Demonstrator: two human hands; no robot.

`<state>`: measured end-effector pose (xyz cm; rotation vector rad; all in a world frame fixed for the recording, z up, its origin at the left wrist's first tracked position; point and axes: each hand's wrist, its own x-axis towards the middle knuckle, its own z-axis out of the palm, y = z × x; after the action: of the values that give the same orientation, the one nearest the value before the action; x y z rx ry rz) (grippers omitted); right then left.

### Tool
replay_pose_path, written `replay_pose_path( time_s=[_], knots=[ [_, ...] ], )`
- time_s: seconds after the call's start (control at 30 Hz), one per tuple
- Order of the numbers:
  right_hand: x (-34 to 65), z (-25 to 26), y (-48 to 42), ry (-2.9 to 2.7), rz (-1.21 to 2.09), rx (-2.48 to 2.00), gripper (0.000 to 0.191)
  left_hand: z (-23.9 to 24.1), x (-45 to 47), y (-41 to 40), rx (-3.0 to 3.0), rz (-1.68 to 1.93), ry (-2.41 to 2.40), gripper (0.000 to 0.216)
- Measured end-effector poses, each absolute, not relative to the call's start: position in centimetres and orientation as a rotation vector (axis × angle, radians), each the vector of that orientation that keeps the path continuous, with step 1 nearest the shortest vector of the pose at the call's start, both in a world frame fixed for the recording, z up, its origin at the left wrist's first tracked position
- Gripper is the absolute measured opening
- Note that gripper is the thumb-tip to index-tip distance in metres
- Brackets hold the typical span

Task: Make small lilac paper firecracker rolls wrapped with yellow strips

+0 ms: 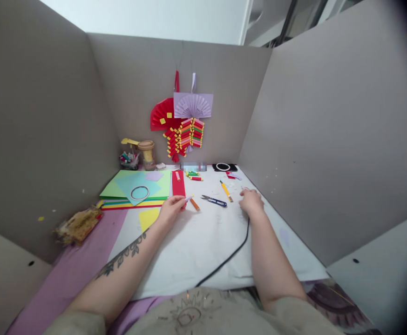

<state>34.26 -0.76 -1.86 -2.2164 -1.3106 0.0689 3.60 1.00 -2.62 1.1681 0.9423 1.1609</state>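
My left hand [171, 209] rests on the white sheet [203, 242] with its fingers pinched round a small pale stick [188, 198], just below a red paper strip [179, 183]. An orange pen [194, 204] lies right beside that stick. My right hand [250, 201] lies knuckles up near the right wall, fingers curled down onto the sheet, and what is under them is hidden. A black cable [229, 256] runs from that hand toward my body. Blue-handled snips [213, 200] and a yellow cutter [226, 190] lie between the hands.
Stacked coloured papers [137, 188] with a tape ring [139, 192] lie at the left. Jars [146, 154] stand in the back left corner. Paper fans and firecracker strings [186, 123] hang on the back wall. Grey cardboard walls [322, 153] enclose the desk. A crumpled brown wrapper [78, 225] sits far left.
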Motion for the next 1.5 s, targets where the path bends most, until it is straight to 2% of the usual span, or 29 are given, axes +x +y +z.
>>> replay_pose_path(
  time_s=[0.1,0.2,0.37,0.57,0.73,0.77,0.87,0.93,1.07,1.33,1.5],
  knots=[
    [29.1,-0.7,-1.0,-1.520,0.284,-1.656,0.005,-2.8,3.9,0.7,1.265,1.166,0.953,0.036],
    [23.9,-0.1,-1.8,-1.559,0.565,-1.299,0.022,-2.8,4.0,0.5,1.378,1.160,0.961,0.032],
    [20.7,-0.1,-2.8,-1.430,0.730,-1.232,0.015,-2.5,4.1,0.1,1.544,1.169,1.024,0.025],
    [20.5,-1.0,-2.3,-1.294,0.883,-1.264,0.016,-1.8,4.3,-0.8,1.682,1.209,1.069,0.021],
    [20.6,-2.0,-1.3,-1.077,0.897,-1.266,0.017,-1.7,4.2,-0.9,1.683,1.250,1.009,0.068],
    [20.8,-2.2,-1.1,-1.044,0.897,-1.263,0.018,-1.7,4.0,-0.8,1.698,1.271,1.024,0.065],
    [21.2,-2.3,-0.9,-0.991,0.929,-1.246,0.018,-1.8,3.5,-0.4,1.724,1.321,1.124,0.018],
    [21.3,-2.3,-0.8,-0.966,0.965,-1.231,0.017,-1.8,3.3,-0.2,1.703,1.344,1.195,0.022],
    [21.2,-2.4,-0.8,-0.970,0.990,-1.213,0.018,-1.7,3.2,-0.1,1.661,1.386,1.160,0.011],
    [20.8,-2.7,-0.9,-1.050,0.943,-1.237,0.021,-1.2,3.3,-0.4,1.572,1.254,1.161,0.024],
    [20.5,-2.8,-1.3,-1.112,0.902,-1.259,0.025,-1.3,3.4,-0.4,1.529,1.275,1.199,0.023]
  ],
)
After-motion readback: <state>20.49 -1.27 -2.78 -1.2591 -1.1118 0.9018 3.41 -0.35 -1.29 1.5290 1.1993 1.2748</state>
